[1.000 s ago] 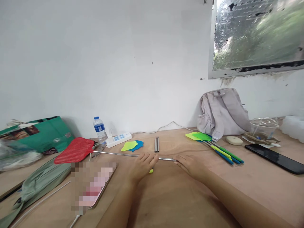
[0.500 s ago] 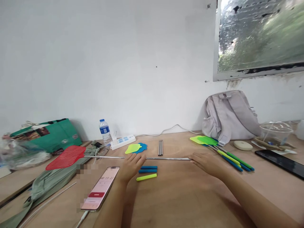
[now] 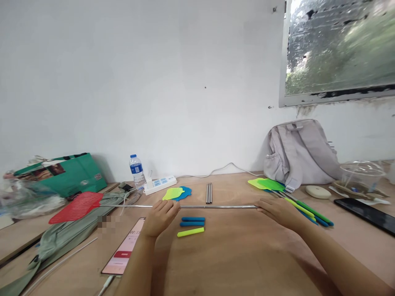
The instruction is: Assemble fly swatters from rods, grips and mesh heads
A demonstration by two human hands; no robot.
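Observation:
A red fly swatter (image 3: 75,207) lies crosswise in front of me, its thin telescopic metal rod (image 3: 216,206) drawn out long. Around the rod's middle my left hand (image 3: 162,218) is closed. My right hand (image 3: 279,211) grips the rod's right end between its fingers. Under the rod lie two blue handle sleeves (image 3: 193,221) and a yellow-green one (image 3: 190,232). Beyond it are several short metal tubes (image 3: 209,193), with a yellow swatter head (image 3: 173,193) and a blue one (image 3: 185,193) to their left.
Several assembled swatters (image 3: 293,201) lie by a grey backpack (image 3: 299,156) on the right, near a black phone (image 3: 365,213). To the left are a lit phone (image 3: 123,253), a power strip (image 3: 160,184), a water bottle (image 3: 136,169) and a green bag (image 3: 75,174).
My hands have moved farther apart along the rod, the left going left and the right going right. More rod shows between them, and the red swatter head has shifted left.

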